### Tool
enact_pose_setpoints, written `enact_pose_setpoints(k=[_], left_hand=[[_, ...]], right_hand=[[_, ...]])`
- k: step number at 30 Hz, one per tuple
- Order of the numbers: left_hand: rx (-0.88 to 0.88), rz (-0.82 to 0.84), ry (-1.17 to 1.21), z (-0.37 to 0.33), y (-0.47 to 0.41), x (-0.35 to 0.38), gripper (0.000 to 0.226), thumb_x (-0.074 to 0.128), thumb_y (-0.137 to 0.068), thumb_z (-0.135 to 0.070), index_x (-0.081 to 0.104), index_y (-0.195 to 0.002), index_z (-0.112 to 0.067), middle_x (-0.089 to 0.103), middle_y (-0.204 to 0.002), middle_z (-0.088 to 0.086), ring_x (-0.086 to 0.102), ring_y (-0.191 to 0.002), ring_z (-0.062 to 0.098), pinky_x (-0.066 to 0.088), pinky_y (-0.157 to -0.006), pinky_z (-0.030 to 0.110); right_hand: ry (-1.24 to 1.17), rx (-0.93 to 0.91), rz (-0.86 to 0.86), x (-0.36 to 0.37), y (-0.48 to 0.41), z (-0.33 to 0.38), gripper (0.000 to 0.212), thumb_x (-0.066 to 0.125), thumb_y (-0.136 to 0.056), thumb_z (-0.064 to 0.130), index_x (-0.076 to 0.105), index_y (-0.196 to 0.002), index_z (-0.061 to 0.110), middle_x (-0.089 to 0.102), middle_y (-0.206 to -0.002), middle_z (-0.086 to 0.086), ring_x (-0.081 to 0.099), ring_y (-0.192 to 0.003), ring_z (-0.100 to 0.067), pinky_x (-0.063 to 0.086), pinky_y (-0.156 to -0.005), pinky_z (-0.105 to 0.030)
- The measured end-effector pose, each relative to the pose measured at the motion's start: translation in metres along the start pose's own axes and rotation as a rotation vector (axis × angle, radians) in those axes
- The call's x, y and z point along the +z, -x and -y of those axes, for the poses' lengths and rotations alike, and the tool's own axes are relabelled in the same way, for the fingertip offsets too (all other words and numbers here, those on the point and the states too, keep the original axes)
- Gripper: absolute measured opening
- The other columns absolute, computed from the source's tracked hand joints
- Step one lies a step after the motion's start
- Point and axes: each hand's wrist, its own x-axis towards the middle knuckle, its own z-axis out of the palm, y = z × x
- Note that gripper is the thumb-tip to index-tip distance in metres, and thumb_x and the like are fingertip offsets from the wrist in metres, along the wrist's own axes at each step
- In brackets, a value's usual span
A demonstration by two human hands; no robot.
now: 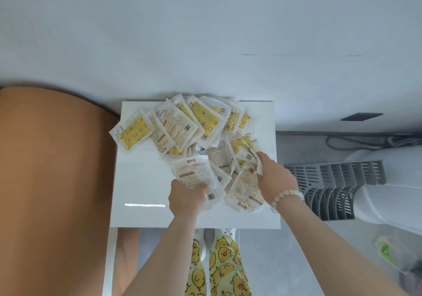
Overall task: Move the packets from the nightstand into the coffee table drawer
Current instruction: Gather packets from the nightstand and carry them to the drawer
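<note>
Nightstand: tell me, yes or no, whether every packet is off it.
No, a pile of hand-warmer packets lies on the white nightstand.

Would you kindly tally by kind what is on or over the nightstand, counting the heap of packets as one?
Packets, one overlapping heap: 1
Hands, both gripping packets: 2 (left hand, right hand)
Bracelet: 1
Total: 4

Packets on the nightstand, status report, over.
Left grip holds a packet. Right grip clutches packets off the pile. Nightstand holds the rest; drawer not in view.
</note>
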Motion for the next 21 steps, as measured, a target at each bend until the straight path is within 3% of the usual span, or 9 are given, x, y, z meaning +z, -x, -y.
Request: enact_pose_setpoints(k=[4,8,13,16,18,21], left_hand=[[0.054,0.016,-0.018,-0.012,0.024,-0.015,0.051,0.074,-0.079,-0.02,0.047,-0.121,-0.007,0.06,-0.118,0.009,0.058,-0.107,0.03,0.047,-0.082,0.034],[0.13,0.08,-0.012,-0.048,0.062,-0.028,0.048,0.074,-0.076,-0.022,0.052,-0.117,-0.01,0.063,-0.112,0.007,0.061,-0.099,0.028,0.051,-0.08,0.034],[0.326,0.374,-0.041,-0.099,0.118,-0.034,0.04,0.079,-0.07,-0.017,0.064,-0.106,-0.012,0.069,-0.102,0.001,0.063,-0.093,0.019,0.05,-0.074,0.028],[0.486,0.52,-0.121,-0.124,0.153,-0.043,0.027,0.078,-0.074,-0.007,0.067,-0.096,-0.017,0.069,-0.097,-0.001,0.065,-0.09,0.016,0.053,-0.079,0.028],[0.541,0.585,-0.165,-0.135,0.172,-0.048,0.023,0.076,-0.076,-0.006,0.065,-0.09,-0.02,0.068,-0.095,-0.002,0.064,-0.082,0.011,0.051,-0.071,0.022],[0.611,0.636,-0.28,-0.145,0.196,-0.05,0.02,0.075,-0.078,-0.009,0.062,-0.088,-0.02,0.066,-0.099,-0.001,0.062,-0.089,0.016,0.047,-0.08,0.025]], right_hand=[[-0.504,0.213,-0.067,-0.022,0.022,-0.003,0.031,0.036,-0.101,0.032,0.05,-0.12,0.011,0.059,-0.084,-0.003,0.057,-0.076,-0.023,0.043,-0.066,-0.031],[-0.907,0.367,-0.115,-0.055,0.051,-0.014,0.027,0.041,-0.1,0.024,0.051,-0.116,0.005,0.061,-0.101,-0.01,0.058,-0.089,-0.026,0.05,-0.084,-0.04],[-1.198,0.491,-0.19,-0.101,0.091,-0.032,0.03,0.043,-0.099,0.019,0.053,-0.114,-0.005,0.059,-0.114,-0.03,0.059,-0.107,-0.044,0.046,-0.094,-0.057],[-1.346,0.535,-0.216,-0.117,0.114,-0.04,0.023,0.044,-0.1,0.022,0.057,-0.108,0.005,0.064,-0.107,-0.02,0.061,-0.106,-0.038,0.052,-0.086,-0.051],[-1.408,0.567,-0.259,-0.119,0.129,-0.045,0.017,0.045,-0.099,0.024,0.058,-0.096,0.013,0.063,-0.108,-0.017,0.059,-0.11,-0.037,0.049,-0.093,-0.051],[-1.517,0.624,-0.347,-0.118,0.158,-0.051,0.023,0.046,-0.099,0.023,0.058,-0.112,0.009,0.063,-0.112,-0.014,0.058,-0.114,-0.035,0.042,-0.103,-0.049]])
